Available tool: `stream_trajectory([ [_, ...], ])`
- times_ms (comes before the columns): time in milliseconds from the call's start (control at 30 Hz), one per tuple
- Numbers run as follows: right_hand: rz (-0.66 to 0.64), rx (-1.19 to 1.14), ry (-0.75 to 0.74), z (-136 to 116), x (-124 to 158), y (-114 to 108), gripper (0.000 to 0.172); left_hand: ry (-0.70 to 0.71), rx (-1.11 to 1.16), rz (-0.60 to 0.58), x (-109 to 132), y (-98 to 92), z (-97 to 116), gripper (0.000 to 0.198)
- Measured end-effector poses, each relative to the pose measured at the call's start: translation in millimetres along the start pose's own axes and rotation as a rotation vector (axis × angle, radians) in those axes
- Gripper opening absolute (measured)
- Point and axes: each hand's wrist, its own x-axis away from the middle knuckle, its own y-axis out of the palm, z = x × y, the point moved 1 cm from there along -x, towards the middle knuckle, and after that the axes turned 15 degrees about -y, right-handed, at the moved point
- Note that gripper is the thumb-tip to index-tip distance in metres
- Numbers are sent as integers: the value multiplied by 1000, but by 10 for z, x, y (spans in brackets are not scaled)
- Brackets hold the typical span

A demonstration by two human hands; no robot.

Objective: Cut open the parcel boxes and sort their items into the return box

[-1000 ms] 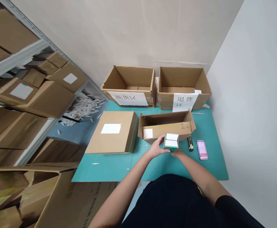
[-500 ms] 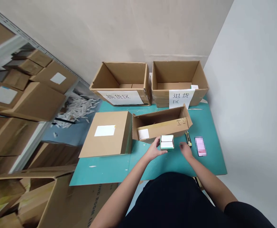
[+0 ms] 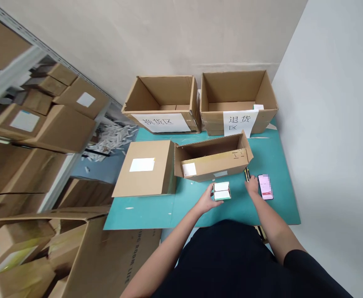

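Got 2 hands over the teal mat (image 3: 144,213): left hand (image 3: 205,199) gripping a small white-and-green carton (image 3: 221,191) by its side, right hand (image 3: 252,186) half-open just beside a yellow-and-black utility knife (image 3: 247,174) (phone (image 3: 265,186) lying right there too).
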Motion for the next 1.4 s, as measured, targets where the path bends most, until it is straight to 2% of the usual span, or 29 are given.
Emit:
stream_trajectory([
  [133, -40, -181, 66, 77, -5, -45, 24, -10, -14, 24, -6, 27, -19, 84],
  [233, -21, -344, 82, 118, 163, -125, 18, -1, -35, 27, -16, 43, 2, 85],
  [367, 8, -557, 80, 155, 560, -313, 28, 24, -54, 18, -21, 61, 10, 83],
  [500, 44, -676, 42, 174, 976, -578, 43, 39, -56, 13, -52, 75, -55, 79],
  [700, -34, -747, -37, 42, 1365, -831, 44, 4, -60, -10, -194, 100, -256, 84],
  [867, -130, -734, -94, -170, 1454, -865, 47, -41, 1, -29, -373, 101, -497, 91],
  [1067, -216, -705, -128, -347, 1477, -844, 48, 10, 116, -84, -484, 61, -651, 100],
  [1233, -221, -648, -129, -356, 1483, -826, 47, 10, 31, -56, -515, 12, -681, 95],
  [1400, -236, -549, -192, -284, 1456, -885, 54, -22, -61, -49, -583, 11, -778, 92],
])
